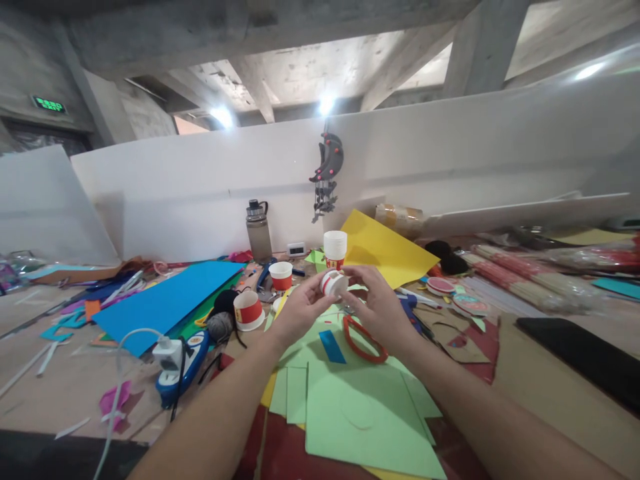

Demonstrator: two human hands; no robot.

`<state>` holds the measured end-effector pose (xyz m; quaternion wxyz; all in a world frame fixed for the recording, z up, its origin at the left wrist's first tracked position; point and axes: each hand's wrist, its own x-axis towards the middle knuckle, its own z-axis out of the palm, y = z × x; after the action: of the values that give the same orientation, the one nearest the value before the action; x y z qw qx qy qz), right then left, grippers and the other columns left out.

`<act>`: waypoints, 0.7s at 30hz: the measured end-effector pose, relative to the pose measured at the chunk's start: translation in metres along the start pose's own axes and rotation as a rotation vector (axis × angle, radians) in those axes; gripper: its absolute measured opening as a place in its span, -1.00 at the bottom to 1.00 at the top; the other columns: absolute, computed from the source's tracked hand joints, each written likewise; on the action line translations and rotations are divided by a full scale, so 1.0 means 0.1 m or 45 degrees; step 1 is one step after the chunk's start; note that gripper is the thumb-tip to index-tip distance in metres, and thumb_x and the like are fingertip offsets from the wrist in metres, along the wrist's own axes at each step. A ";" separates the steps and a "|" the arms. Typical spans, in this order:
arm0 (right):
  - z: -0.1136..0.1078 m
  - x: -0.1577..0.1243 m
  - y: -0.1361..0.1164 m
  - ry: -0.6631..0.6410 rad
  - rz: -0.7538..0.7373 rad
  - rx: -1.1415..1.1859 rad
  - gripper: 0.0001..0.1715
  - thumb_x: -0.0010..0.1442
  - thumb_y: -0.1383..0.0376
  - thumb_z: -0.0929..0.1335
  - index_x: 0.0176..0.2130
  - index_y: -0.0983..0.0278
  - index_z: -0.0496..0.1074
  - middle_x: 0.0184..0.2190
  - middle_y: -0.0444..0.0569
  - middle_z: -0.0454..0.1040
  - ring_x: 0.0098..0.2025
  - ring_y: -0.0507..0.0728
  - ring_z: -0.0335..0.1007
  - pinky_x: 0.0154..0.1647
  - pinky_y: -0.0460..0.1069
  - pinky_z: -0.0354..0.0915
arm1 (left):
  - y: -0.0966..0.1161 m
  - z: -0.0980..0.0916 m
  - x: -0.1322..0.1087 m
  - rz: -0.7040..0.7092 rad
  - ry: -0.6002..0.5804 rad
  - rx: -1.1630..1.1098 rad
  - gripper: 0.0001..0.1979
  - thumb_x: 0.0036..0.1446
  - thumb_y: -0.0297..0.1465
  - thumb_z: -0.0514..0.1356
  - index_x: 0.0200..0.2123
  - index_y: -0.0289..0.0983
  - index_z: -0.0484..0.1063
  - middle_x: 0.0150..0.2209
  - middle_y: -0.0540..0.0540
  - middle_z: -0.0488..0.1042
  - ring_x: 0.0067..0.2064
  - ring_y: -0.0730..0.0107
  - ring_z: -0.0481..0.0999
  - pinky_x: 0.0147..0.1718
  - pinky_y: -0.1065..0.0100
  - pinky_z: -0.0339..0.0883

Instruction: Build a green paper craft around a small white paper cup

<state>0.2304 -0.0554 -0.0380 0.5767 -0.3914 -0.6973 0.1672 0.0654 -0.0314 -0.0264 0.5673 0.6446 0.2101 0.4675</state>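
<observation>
In front of me, my left hand [304, 303] grips a small white paper cup [334, 284] with a red band, tilted on its side. Fingers of my right hand [376, 303] close in on the cup's right side and appear to pinch its edge. Below my right hand is a pair of scissors with an orange handle [365, 341]; its blades are mostly hidden. Pale green paper sheets [365, 413] lie under both hands, with a blue paper strip [332, 347] on top. Just behind the held cup stands a stack of paper cups [335, 245].
Red-and-white cups [249, 311] stand to the left, near grey yarn [220, 328]. Blue card [170, 300] and a power strip [184, 367] lie further left. A water bottle [259, 233] and yellow card [385, 250] are behind. A black phone-like slab [585, 357] lies at right.
</observation>
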 end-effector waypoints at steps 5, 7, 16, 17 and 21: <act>-0.02 0.02 0.01 0.090 0.065 -0.065 -0.79 0.22 0.24 0.30 -0.14 0.23 0.42 -0.19 0.02 0.41 -0.18 0.14 0.40 -0.24 0.03 0.42 | -0.02 0.01 -0.03 0.026 -0.089 0.006 -0.50 0.02 -0.41 0.29 0.08 -0.21 0.39 0.06 -0.17 0.43 0.05 0.20 0.40 0.05 0.24 0.24; -0.03 0.02 0.00 0.110 0.070 -0.094 -0.80 0.20 0.22 0.31 -0.18 0.24 0.44 -0.22 0.02 0.44 -0.19 0.14 0.40 -0.24 0.04 0.41 | -0.03 0.01 -0.03 0.026 -0.097 -0.020 -0.52 0.02 -0.40 0.29 0.07 -0.21 0.40 0.06 -0.16 0.44 0.03 0.20 0.42 0.03 0.24 0.26; -0.03 0.02 -0.04 0.118 0.087 -0.096 -0.80 0.20 0.20 0.32 -0.23 0.25 0.46 -0.27 0.01 0.48 -0.25 0.14 0.42 -0.29 0.03 0.40 | -0.05 -0.02 -0.02 -0.017 -0.129 -0.113 -0.51 0.04 -0.36 0.27 0.08 -0.25 0.39 0.06 -0.21 0.42 0.00 0.14 0.43 -0.02 0.15 0.34; -0.03 0.02 -0.03 0.118 0.090 -0.104 -0.81 0.19 0.21 0.32 -0.23 0.24 0.46 -0.28 0.00 0.48 -0.26 0.13 0.42 -0.29 0.03 0.40 | -0.06 -0.02 -0.02 -0.022 -0.138 -0.119 -0.51 0.05 -0.36 0.26 0.09 -0.25 0.38 0.07 -0.21 0.41 0.00 0.14 0.43 -0.02 0.14 0.34; -0.03 0.01 -0.02 0.140 0.094 -0.096 -0.75 0.18 0.24 0.33 -0.12 0.24 0.42 -0.27 -0.01 0.45 -0.29 0.11 0.40 -0.32 0.01 0.40 | -0.08 -0.04 -0.02 -0.037 -0.168 -0.166 -0.53 0.08 -0.37 0.24 0.10 -0.25 0.36 0.10 -0.23 0.39 0.03 0.11 0.41 -0.02 0.10 0.35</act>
<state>0.2323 -0.0569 -0.0351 0.5923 -0.4468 -0.6557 0.1401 0.0633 -0.0289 -0.0346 0.6275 0.6326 0.1507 0.4282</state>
